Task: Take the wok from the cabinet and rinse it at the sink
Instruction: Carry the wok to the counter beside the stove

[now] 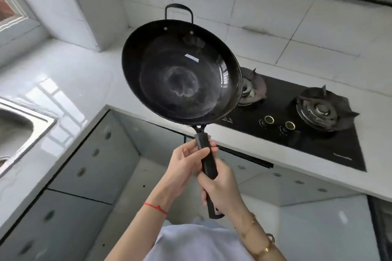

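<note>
Wok (182, 74) held up in the air by both hands, tilted so its dark bowl faces the camera. The left hand (186, 167) wraps its fingers (206, 150) round the upper handle; the right hand (222, 188) clamps the lower handle. Behind the wok lies the gas stove (297, 121) set in the white surface (74, 82); the sink (25, 131) sits far left.
</note>
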Motion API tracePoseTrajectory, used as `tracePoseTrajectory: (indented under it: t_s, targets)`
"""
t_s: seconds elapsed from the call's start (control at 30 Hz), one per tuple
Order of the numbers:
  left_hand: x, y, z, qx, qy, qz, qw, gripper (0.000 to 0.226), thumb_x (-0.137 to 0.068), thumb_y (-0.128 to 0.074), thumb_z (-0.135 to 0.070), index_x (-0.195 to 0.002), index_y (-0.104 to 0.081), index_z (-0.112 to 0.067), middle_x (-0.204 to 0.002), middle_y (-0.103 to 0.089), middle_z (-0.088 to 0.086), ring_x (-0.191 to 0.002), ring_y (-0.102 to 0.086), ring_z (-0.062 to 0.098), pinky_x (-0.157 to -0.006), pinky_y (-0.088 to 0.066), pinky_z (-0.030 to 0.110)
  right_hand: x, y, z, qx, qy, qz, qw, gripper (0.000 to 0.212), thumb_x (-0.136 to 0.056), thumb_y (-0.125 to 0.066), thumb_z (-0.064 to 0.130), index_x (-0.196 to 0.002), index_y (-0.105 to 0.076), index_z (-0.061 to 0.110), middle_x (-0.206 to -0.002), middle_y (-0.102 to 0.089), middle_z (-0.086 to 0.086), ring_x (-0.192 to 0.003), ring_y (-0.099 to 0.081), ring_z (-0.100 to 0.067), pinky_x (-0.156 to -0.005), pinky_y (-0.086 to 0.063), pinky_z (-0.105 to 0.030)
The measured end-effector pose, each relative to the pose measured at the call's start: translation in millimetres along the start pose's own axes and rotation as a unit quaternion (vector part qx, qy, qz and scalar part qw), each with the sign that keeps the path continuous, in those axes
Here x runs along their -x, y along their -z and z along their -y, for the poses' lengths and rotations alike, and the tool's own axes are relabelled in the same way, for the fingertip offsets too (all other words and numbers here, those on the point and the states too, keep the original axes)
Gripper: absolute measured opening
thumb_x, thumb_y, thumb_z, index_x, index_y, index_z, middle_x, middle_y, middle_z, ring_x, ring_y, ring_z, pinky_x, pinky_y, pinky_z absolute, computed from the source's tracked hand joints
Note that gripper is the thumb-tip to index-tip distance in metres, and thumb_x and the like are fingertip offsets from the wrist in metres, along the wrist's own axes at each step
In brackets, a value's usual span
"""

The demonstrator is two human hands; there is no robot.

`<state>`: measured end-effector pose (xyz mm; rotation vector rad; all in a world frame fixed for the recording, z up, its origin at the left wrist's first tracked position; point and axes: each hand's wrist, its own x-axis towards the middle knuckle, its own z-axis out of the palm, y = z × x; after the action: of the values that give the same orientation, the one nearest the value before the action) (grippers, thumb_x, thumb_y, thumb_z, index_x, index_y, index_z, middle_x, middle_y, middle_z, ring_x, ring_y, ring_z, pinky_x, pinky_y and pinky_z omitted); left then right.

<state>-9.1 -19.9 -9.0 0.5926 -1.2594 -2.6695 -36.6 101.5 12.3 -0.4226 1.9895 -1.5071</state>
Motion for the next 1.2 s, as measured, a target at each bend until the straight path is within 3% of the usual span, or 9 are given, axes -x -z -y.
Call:
tracePoseTrajectory:
  t_s: [0.2,0.33,0.53,0.77,1.0,1.2]
  targets:
    - [-34,-49,25,-0.031,0.059,0.079,0.995,0.041,-0.084,-0.063,-0.006,-0.124,-0.06,0.001,-0.114,-0.07,0.014,-0.105,-0.067,0.022,-0.094,-0.05,0.035,9,50,-8,-0.025,-0.014,-0.094,0.995,0.027,-0.086,-0.054,-0.003,-0.08,-0.054,0.023,-0.045,-0.05,-0.007,-0.036,-0.046,-0.023,-0.038,-0.041,-0.025]
    - [-50,-73,36,-0.068,0.103,0.137,0.983,0.039,-0.085,-0.063,-0.007,-0.124,-0.061,0.0,-0.116,-0.069,0.015,-0.11,-0.065,0.024,-0.102,-0.045,0.041,15,69,-15,-0.045,-0.034,-0.158,0.986,0.013,-0.087,-0.055,-0.002,-0.08,-0.054,0.01,-0.045,-0.05,-0.009,-0.036,-0.046,-0.023,-0.039,-0.042,-0.027]
    - [-67,-104,51,-0.113,0.164,0.215,0.956,0.041,-0.084,-0.061,-0.005,-0.125,-0.059,0.002,-0.116,-0.07,0.016,-0.107,-0.066,0.023,-0.099,-0.049,0.037,26,85,-25,-0.061,-0.062,-0.266,0.96,0.004,-0.087,-0.057,0.0,-0.086,-0.054,0.001,-0.048,-0.053,-0.013,-0.039,-0.049,-0.025,-0.042,-0.048,-0.036]
    - [-67,-139,82,-0.173,0.225,0.313,0.906,0.034,-0.093,-0.054,0.004,-0.127,-0.058,0.005,-0.116,-0.069,0.018,-0.105,-0.068,0.022,-0.087,-0.054,0.027,58,96,-36,-0.097,-0.097,-0.384,0.913,0.005,-0.087,-0.056,-0.001,-0.086,-0.052,-0.003,-0.049,-0.054,-0.016,-0.037,-0.048,-0.025,-0.042,-0.048,-0.031]
    - [-34,-191,137,-0.222,0.276,0.394,0.848,0.032,-0.093,-0.054,0.003,-0.124,-0.059,0.003,-0.116,-0.07,0.017,-0.107,-0.068,0.024,-0.09,-0.053,0.029,120,121,-63,-0.123,-0.135,-0.479,0.859,0.003,-0.089,-0.058,0.002,-0.089,-0.056,0.004,-0.049,-0.054,-0.002,-0.035,-0.051,-0.014,-0.042,-0.053,-0.032]
    - [19,-251,211,-0.239,0.299,0.433,0.816,0.032,-0.093,-0.056,0.001,-0.125,-0.059,0.003,-0.116,-0.07,0.016,-0.106,-0.069,0.025,-0.092,-0.053,0.03,199,166,-99,-0.15,-0.145,-0.53,0.822,0.003,-0.09,-0.057,0.001,-0.089,-0.056,0.004,-0.046,-0.053,-0.002,-0.033,-0.05,-0.015,-0.041,-0.049,-0.028]
